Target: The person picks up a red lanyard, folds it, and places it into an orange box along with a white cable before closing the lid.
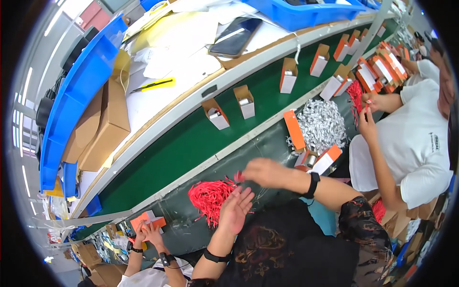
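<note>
My left hand (235, 210) is open, palm turned up and fingers stretched, right beside a heap of thin red cords (209, 198) on the dark work surface. Above it, my right hand (266, 172) is blurred by motion, its fingers bent together. A small red cord (239, 177) shows at its fingertips, just above the left hand's fingers. To the right of my right forearm stands an open orange and white box (307, 160) with a metallic cylinder inside. Behind that lies a pile of silvery-white small strips or packets (321, 125).
A green conveyor belt (177, 160) carries several open boxes. Beyond it, a shelf holds a yellow cutter (160, 84), a phone (235, 37) and blue bins (79, 95). Co-workers' hands (149, 233) work at left over an orange box; another person (401, 134) works at right.
</note>
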Available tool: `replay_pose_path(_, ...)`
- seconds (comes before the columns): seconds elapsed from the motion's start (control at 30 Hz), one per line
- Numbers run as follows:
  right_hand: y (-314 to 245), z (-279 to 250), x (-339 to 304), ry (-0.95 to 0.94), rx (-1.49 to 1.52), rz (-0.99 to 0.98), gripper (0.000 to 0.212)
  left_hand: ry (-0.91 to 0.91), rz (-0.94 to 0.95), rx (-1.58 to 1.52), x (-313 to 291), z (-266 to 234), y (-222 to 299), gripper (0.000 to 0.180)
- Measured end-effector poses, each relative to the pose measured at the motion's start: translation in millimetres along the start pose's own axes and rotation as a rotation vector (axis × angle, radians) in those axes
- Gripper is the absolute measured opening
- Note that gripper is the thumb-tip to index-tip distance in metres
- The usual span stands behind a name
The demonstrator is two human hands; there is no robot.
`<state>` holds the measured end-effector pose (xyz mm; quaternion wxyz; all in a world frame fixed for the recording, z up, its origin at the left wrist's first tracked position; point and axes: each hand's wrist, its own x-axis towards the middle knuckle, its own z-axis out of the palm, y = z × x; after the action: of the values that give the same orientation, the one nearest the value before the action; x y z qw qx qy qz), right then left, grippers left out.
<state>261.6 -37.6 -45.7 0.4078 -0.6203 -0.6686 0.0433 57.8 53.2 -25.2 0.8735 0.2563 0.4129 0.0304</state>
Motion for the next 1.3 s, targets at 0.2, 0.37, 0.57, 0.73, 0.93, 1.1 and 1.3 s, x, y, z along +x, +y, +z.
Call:
replay_pose_path(0.2,145,-32,89,0.107,-0.422,0.355,0.02,0.047,0.02,-0.074,15,-42,-3,0.03)
replay_pose_path(0.37,209,-12,132,-0.037,-0.826,0.518,0.017,0.179,0.028,-0.216,9,-82,-10,0.023)
replay_pose_path(0.57,221,32,121,-0.271,-0.861,0.674,0.019,0.356,0.091,-0.363,-9,-125,-11,0.021)
replay_pose_path(0.73,199,30,132,-0.474,-0.839,0.71,0.017,0.506,0.148,-0.385,-12,-142,-17,0.024)
replay_pose_path(0.93,187,19,131,-0.356,-0.673,0.724,0.042,0.614,0.207,-0.231,8,-195,-46,0.019)
replay_pose_path(1.1,116,23,76,-0.022,-0.368,0.5,0.034,0.866,0.386,0.055,18,-249,-93,0.018)
replay_pose_path(1.3,-25,32,-3,-0.364,0.0,0.732,0.028,0.775,0.617,0.946,35,-252,-85,0.023)
